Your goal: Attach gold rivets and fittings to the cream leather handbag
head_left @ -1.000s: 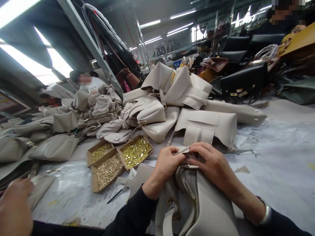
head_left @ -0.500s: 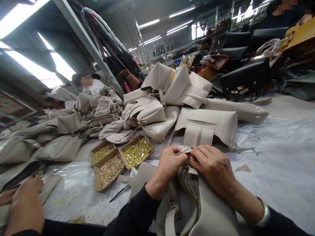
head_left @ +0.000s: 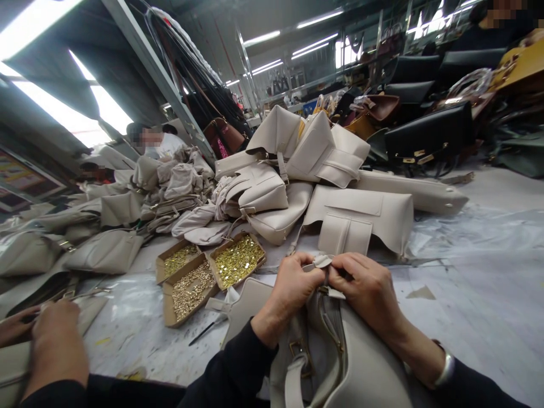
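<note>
Both my hands meet at the top of a beige bag [head_left: 374,351] standing in front of me. My left hand [head_left: 293,292] pinches a short beige strap [head_left: 319,262] between thumb and fingers. On the strap's other side, my right hand [head_left: 368,289] is closed with curled fingers, gripping the strap's end near the bag's edge. The bag's zipped opening faces up, and a gold buckle [head_left: 297,348] with a looped strap hangs on its left side. Left of the bag lies a beige flap piece [head_left: 249,306].
Cardboard trays of small metal parts [head_left: 238,262] stand left of centre, near a thin dark tool [head_left: 202,333]. Beige bags [head_left: 276,198] are heaped behind them. At the left edge, a co-worker's hands [head_left: 55,326] hold another bag. Black bags [head_left: 429,133] lie at the back right.
My right hand has shifted slightly, its fingers more curled at the strap. The co-worker's hands have moved a little to the right. The view has shifted slightly.
</note>
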`<state>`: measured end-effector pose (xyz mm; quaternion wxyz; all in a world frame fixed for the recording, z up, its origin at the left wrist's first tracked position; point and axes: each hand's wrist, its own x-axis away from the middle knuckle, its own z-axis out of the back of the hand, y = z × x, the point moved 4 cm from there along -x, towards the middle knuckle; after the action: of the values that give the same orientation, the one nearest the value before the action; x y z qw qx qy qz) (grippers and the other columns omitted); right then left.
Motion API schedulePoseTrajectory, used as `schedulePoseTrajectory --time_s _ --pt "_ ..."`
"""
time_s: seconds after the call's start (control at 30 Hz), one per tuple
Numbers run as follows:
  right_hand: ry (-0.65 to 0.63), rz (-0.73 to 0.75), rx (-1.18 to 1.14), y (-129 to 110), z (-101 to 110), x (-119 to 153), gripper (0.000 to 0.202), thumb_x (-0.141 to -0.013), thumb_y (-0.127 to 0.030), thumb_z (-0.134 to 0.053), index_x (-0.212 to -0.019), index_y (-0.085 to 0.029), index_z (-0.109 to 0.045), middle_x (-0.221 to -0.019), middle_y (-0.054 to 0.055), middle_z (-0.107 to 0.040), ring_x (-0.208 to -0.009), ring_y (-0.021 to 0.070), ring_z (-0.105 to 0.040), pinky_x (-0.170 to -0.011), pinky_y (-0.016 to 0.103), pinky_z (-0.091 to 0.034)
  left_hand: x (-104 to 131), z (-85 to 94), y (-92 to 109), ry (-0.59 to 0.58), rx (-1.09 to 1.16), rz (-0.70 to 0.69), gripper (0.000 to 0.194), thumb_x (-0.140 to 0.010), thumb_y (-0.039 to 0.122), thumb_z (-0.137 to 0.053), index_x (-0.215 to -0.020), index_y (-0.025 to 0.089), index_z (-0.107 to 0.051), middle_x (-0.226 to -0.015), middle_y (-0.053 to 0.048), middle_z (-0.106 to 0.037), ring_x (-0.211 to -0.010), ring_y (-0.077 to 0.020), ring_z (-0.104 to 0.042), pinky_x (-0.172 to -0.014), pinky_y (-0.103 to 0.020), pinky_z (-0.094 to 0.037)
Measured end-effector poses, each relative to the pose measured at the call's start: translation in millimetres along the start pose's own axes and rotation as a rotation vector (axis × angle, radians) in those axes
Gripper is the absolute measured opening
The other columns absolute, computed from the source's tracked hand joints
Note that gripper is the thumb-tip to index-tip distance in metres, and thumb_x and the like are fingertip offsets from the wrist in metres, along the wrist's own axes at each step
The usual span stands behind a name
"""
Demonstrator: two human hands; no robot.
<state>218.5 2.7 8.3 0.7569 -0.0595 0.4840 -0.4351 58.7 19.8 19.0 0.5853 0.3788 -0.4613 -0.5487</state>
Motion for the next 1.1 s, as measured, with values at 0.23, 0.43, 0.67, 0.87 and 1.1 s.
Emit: schedulePoseTrajectory --time_s 0.23,0.43,0.67,0.87,1.1 --pt "0.015 -0.043 -0.081 1 -2 2 0.013 -0.098 -0.018 -0.064 -0.086 -0.02 -0.069 -0.084 0.003 -0.072 -0.077 0.0197 -0.066 -0.073 0.033 -0.047 1 0.3 -1 -0.021 0.059 -0.007 0.012 -0.065 0.015 -0.068 -0.076 0.013 -0.074 -0.075 0.0 -0.07 -0.074 -0.0149 -0.062 -0.074 -0.023 -0.048" --pt "0.072 0.023 -0.099 -3 0 2 0.013 -0.095 -0.011 -0.066 -0.086 -0.021 -0.065 -0.087 0.004 -0.071 -0.081 0.0204 -0.065 -0.076 0.034 -0.049 3 0.4 2 -0.075 0.111 0.021 0.016 -0.062 0.015 -0.065 -0.077 0.014 -0.069 -0.073 0.002 -0.066 -0.067 -0.0115 -0.055 -0.066 -0.021 -0.043" --pt "0.059 0.077 -0.085 -5 -1 -1 0.014 -0.095 -0.011 -0.066 -0.089 -0.022 -0.062 -0.09 0.004 -0.069 -0.088 0.0215 -0.062 -0.081 0.036 -0.05 4 2.9 -1 0.013 0.017 -0.048 0.014 -0.065 0.017 -0.063 -0.076 0.014 -0.07 -0.072 0.002 -0.066 -0.07 -0.0127 -0.055 -0.067 -0.021 -0.043" --pt "-0.106 0.004 -0.098 -3 -2 -3 0.01 -0.094 -0.017 -0.066 -0.099 -0.022 -0.058 -0.099 0.005 -0.065 -0.096 0.0248 -0.06 -0.083 0.038 -0.048 -3 6.0 -11 -0.027 0.11 0.089 0.017 -0.064 0.02 -0.067 -0.079 0.013 -0.071 -0.076 -0.001 -0.067 -0.072 -0.0138 -0.056 -0.065 -0.021 -0.043" --pt "-0.196 -0.12 -0.089 1 -4 -2 0.026 -0.087 -0.029 -0.073 -0.097 -0.023 -0.051 -0.095 0.002 -0.058 -0.089 0.0237 -0.057 -0.079 0.035 -0.044 -3 2.1 -7 -0.028 0.08 0.118 0.014 -0.062 0.021 -0.067 -0.074 0.013 -0.069 -0.07 0.0 -0.063 -0.065 -0.012 -0.052 -0.058 -0.02 -0.039"
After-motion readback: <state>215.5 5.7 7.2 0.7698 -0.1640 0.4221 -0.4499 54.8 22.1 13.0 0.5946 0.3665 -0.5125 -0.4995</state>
